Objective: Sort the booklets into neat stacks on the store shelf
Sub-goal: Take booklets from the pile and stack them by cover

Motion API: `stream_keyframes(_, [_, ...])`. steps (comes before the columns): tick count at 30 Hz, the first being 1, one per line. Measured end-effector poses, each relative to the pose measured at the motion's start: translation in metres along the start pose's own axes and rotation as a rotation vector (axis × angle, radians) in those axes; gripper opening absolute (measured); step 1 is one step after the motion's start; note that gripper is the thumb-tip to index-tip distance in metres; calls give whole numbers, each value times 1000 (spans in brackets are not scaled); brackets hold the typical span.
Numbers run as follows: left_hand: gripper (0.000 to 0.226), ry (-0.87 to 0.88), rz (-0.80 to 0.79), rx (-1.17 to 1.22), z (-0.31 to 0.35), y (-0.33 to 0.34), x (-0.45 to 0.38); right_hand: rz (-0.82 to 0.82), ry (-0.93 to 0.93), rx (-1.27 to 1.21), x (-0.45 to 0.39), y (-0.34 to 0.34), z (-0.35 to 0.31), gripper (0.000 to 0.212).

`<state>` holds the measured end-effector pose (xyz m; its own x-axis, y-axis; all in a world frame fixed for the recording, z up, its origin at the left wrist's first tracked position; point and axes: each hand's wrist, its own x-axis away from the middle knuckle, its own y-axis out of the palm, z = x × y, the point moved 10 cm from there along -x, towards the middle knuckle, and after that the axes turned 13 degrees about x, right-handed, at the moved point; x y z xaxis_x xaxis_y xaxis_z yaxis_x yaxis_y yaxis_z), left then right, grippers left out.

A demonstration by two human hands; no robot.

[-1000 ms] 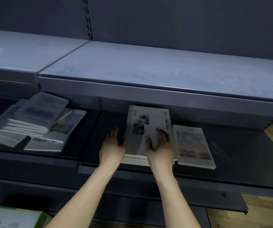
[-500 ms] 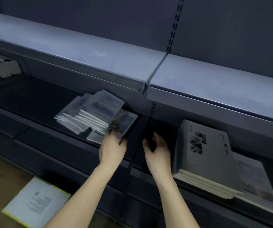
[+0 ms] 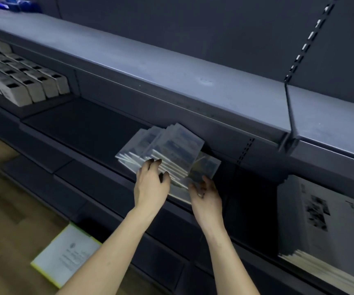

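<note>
On the dark shelf (image 3: 82, 126), my left hand (image 3: 150, 186) rests spread on the messy booklets (image 3: 171, 152); my right hand (image 3: 205, 194) pinches their lowest booklet's near edge.

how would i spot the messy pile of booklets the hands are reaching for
Find the dark middle shelf under the long grey ledge. Near its front edge, the messy pile lies fanned out at the fingertips of the left hand and right hand. Unlike the squared grey stack on the right, its pale covers point different ways.

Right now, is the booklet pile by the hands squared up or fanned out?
Fanned out: the booklet pile shows staggered edges and skewed covers, both hands at its near edge.
</note>
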<state>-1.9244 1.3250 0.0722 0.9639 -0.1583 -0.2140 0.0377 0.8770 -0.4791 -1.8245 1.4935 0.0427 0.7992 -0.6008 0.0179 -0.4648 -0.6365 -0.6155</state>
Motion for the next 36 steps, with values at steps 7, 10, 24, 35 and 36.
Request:
stream_keyframes(7, [54, -22, -65, 3, -19, 8, -32, -34, 58, 27, -30, 28, -1, 56])
stream_keyframes(10, [58, -38, -95, -27, -25, 15, -49, -44, 92, 46, -51, 35, 1, 52])
stream_keyframes(24, [47, -11, -161, -228, -30, 50, -80, -64, 176, 72, -111, 57, 14, 32])
stream_keyframes(35, [33, 60, -86, -222, -22, 44, -62, 8, 235, -58, -95, 42, 28, 38])
stream_keyframes(36, [33, 59, -84, -216, -21, 43, -60, 19, 234, -71, -93, 41, 28, 42])
